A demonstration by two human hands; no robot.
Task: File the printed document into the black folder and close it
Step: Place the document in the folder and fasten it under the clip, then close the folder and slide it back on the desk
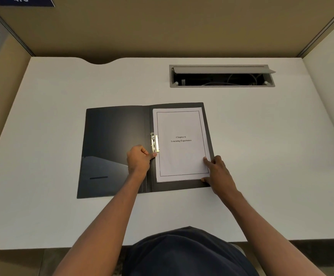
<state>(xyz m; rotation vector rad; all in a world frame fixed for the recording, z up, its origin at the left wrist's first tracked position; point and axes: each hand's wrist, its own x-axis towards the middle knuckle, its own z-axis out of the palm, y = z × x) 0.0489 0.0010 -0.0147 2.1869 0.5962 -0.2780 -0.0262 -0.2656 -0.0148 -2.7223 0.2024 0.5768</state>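
Bare desk (pixel 62 216) around open folder (pixel 114 136); cable hatch (pixel 222 85) behind.

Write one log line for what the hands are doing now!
folder: open | document: inside | left hand: at clip | right hand: steadying document

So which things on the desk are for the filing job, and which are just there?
For the job:
black folder, lying open
printed document, on its right half
metal clip
left hand by the clip, right hand at the paper's corner

Just there:
cable hatch in the desk
blue sign
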